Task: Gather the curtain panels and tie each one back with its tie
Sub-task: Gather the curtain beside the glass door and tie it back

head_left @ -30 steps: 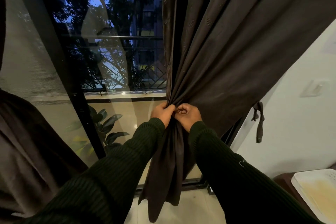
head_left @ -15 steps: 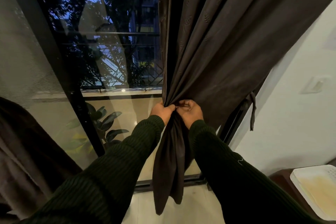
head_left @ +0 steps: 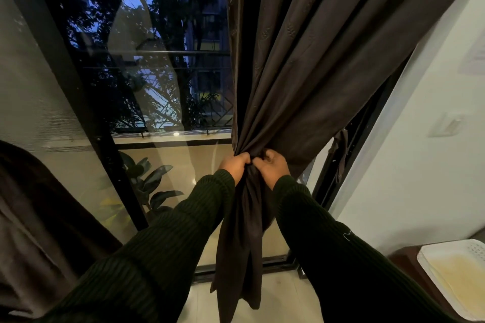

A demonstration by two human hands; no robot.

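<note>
Curtain panels: two visible, dark brown. Right panel (head_left: 301, 65) is bunched tight where left hand (head_left: 234, 165) and right hand (head_left: 271, 166) both grip it; one tie (head_left: 341, 149) dangles nearby.

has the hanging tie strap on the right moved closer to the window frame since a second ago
Yes. The tie strap now hangs against the black window frame; a second ago it dangled out over the white wall, right of the frame.

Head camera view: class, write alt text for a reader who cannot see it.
Both hands, left hand and right hand, grip a gathered dark brown curtain panel at its bunched waist before a glass door. A fabric tie hangs loose at the door frame to the right.
</note>
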